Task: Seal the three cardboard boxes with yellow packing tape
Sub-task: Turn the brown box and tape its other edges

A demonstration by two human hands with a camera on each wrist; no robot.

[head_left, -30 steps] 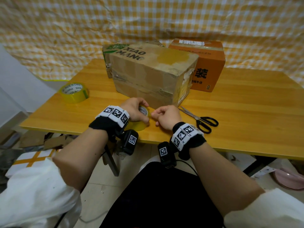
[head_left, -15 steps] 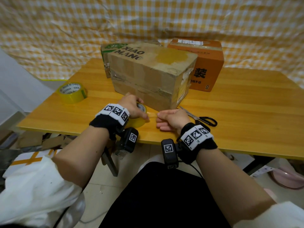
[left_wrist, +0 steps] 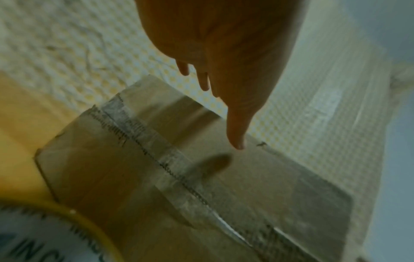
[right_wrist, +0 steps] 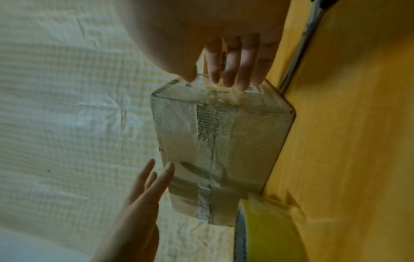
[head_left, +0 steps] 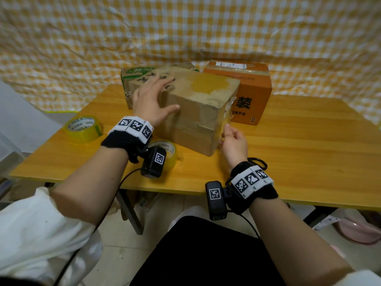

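Now the left hand (head_left: 153, 104) has left the yellow tape roll (head_left: 166, 153) at the wooden table's (head_left: 299, 145) front edge, fingers spread toward the worn brown cardboard box (head_left: 198, 108), while the right hand (head_left: 234, 141) presses loosely curled fingertips at its right end, so taping apparently begins.

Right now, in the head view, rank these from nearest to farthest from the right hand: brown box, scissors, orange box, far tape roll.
From the right hand:
1. Brown box, touching its fingertips, just left.
2. Scissors, by the wrist, mostly hidden.
3. Orange box, behind, toward the wall.
4. Far tape roll, across the table at the left edge.
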